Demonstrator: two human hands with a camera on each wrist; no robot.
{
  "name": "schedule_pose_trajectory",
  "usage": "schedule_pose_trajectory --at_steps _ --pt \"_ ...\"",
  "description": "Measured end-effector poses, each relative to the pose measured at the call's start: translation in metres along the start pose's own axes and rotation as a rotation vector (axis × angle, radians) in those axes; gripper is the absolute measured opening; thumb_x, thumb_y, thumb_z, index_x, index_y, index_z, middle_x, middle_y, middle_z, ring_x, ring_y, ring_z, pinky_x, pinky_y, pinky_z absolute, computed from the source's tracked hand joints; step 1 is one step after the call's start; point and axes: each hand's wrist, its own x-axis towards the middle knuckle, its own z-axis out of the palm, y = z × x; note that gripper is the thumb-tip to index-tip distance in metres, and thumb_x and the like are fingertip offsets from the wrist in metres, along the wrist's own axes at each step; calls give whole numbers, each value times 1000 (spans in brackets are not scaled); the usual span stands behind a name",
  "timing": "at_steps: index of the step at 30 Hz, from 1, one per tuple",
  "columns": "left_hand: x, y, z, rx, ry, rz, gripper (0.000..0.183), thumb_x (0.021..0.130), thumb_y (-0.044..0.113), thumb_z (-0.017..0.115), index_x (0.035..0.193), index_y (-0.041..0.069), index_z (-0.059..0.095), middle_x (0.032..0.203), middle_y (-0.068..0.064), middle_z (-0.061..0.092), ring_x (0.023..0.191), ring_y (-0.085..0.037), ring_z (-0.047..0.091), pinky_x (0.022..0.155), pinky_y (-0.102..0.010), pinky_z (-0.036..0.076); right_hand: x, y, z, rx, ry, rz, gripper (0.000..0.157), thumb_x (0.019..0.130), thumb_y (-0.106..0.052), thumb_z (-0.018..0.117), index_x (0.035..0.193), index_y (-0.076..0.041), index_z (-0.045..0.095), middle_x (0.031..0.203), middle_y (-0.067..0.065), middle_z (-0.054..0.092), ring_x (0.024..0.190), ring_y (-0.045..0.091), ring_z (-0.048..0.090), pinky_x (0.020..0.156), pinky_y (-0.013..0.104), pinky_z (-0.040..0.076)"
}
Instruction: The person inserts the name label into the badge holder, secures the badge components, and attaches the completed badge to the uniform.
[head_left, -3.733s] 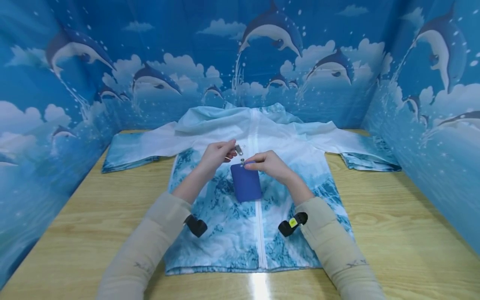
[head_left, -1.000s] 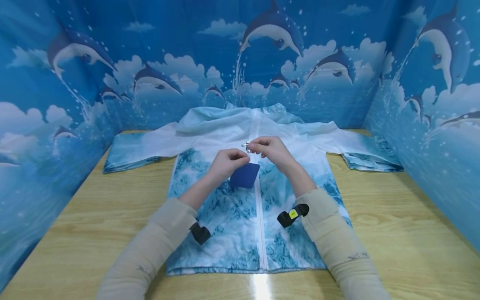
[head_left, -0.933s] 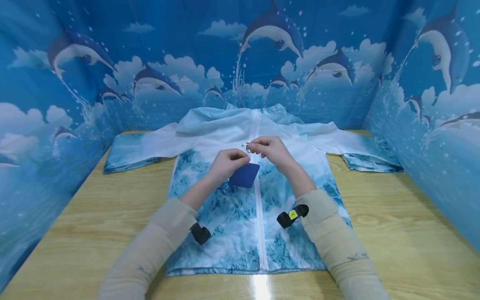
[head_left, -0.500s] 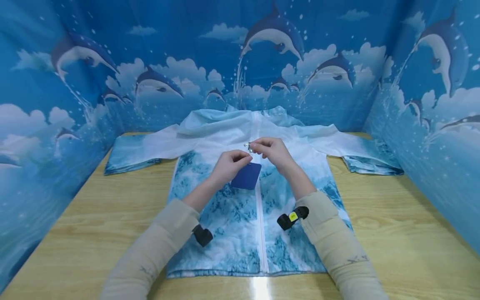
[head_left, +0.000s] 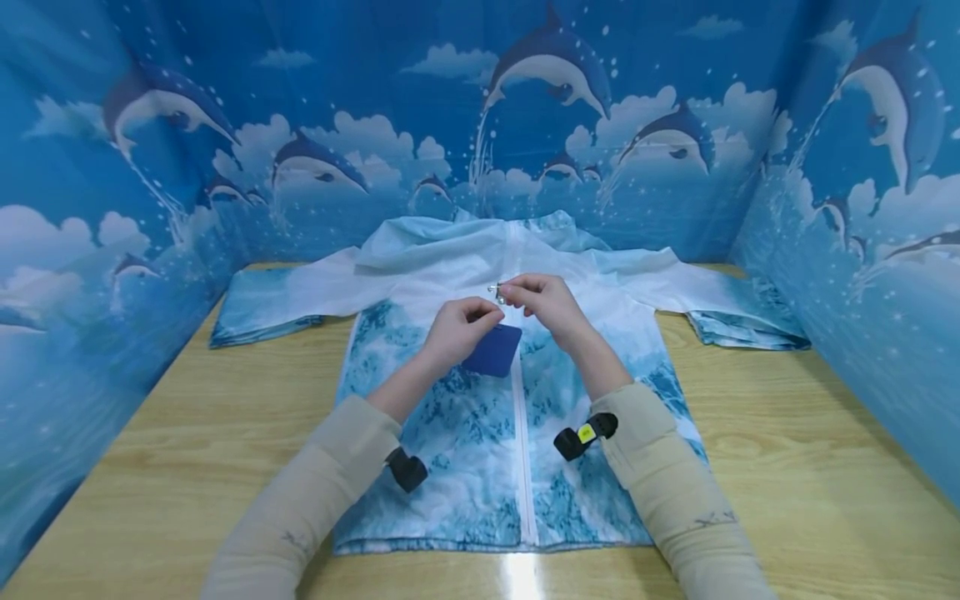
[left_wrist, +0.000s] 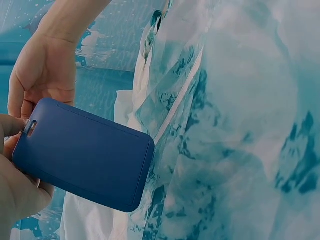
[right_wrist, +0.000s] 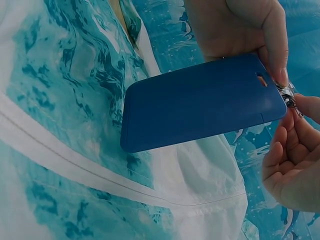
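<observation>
A blue badge holder (head_left: 493, 353) with a slot near one end hangs over the jacket's front. My left hand (head_left: 456, 328) pinches it at the slotted end, and in the left wrist view the holder (left_wrist: 87, 155) stretches away from those fingers. My right hand (head_left: 547, 302) pinches a small shiny metal clip (head_left: 495, 291) just above and beyond the left fingertips. In the right wrist view the clip (right_wrist: 287, 95) sits at the slotted end, between both hands' fingertips, which partly hide it. Beneath lies a white and teal jacket (head_left: 450, 450), zip running down its middle.
The jacket's sleeves (head_left: 262, 304) spread out to both sides on the wood-grain table (head_left: 187, 433). A blue dolphin-print curtain (head_left: 420, 92) encloses the back and sides. Black wrist cameras (head_left: 407, 470) sit at both cuffs.
Earlier my left hand held the metal clip and my right the badge holder; now the hands have swapped things. Over the last second both hands stay nearly still, the holder tilting only slightly.
</observation>
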Motion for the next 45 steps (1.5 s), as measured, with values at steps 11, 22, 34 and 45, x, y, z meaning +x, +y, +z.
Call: schedule_pose_trajectory --at_steps 11,22,34,45 --pt "-3 0 3 -41 33 20 21 93 17 58 96 -1 68 90 -11 65 81 -21 58 73 -32 48 -2 -1 2 18 9 -30 30 94 -25 57 108 -1 65 92 7 61 86 24 51 78 43 42" --pt "-3 -1 -3 -102 -35 -17 27 94 21 56 106 -1 68 105 -12 66 97 -23 59 83 -36 48 -3 -2 1 -4 18 -29 33 92 -27 59 111 -2 66 99 11 64 92 22 53 81 41 43" --pt "1 -6 -17 -293 -247 -60 33 97 20 50 116 -4 61 121 -15 59 122 -22 46 102 -40 33 -3 -4 0 74 -30 -73 32 94 -21 56 112 4 64 89 1 63 93 19 53 84 44 41" --pt "1 -4 -18 -415 -317 -114 33 96 15 49 115 -10 58 117 -15 61 118 -25 49 100 -41 35 -3 2 0 196 -71 -134 20 94 -17 55 100 -4 70 85 -3 65 89 19 55 79 37 41"
